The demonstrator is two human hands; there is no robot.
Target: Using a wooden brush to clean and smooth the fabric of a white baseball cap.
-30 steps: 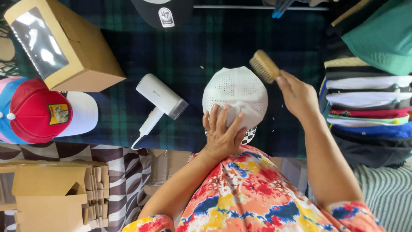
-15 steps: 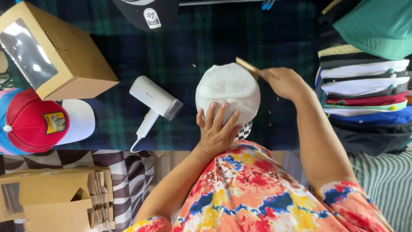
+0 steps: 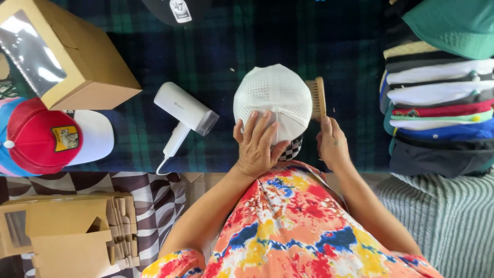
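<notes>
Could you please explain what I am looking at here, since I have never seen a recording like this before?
There is no machine here: a person wears a camera on the head, so this single view looks straight down at their own two hands. The left hand rests flat on a white perforated cap, steadying it. The right hand holds a wooden brush against the cap's side. They work on a dark plaid cloth. To the left lie a white hair dryer, a brown cardboard box with a window and a red and white cap. On the right stands a stack of caps. Folded flat boxes sit at lower left.
</notes>
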